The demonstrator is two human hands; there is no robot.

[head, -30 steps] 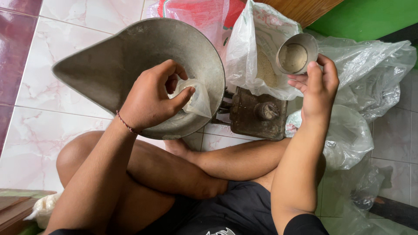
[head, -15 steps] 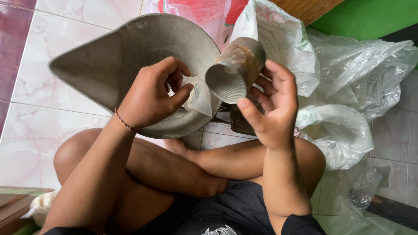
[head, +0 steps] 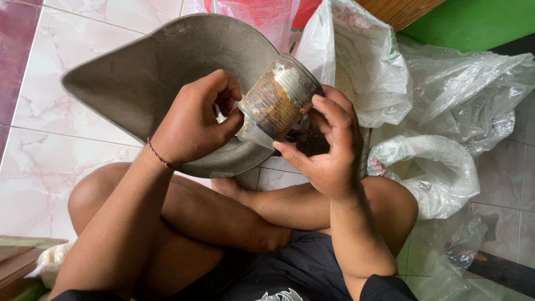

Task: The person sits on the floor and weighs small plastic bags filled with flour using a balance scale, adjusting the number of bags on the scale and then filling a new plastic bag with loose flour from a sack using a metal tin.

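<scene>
1. Seen from above: a person sits cross-legged on a pale marbled tile floor [head: 67, 161], w/ both hands raised in front of the knees.
2. Right hand [head: 329, 150] has its fingers curled around a rusty cylindrical metal can [head: 278, 100], thumb under it, fingers over its far side. The can is tipped over to the left, mouth pointing down toward the left hand.
3. Left hand [head: 195, 125] is curled shut, pinching the rim of a small clear plastic bag [head: 253, 134] held open just under the can's mouth; it also rests against a large grey metal scale scoop w/ a pointed spout [head: 145, 78].
4. Progress, as a judgement: the pour from can into bag looks under way. Can't tell how much is in the bag or left in the can, since the mouth is hidden.
5. Look of the can: brown corrosion patches over dull silver, ribbed sides, bright rim at its base end.
6. Far right: a white printed plastic sack [head: 356, 67] open w/ pale grain inside, plus crumpled clear plastic bags [head: 468, 95] and a rolled-down bag [head: 434, 167] near the right knee.
</scene>
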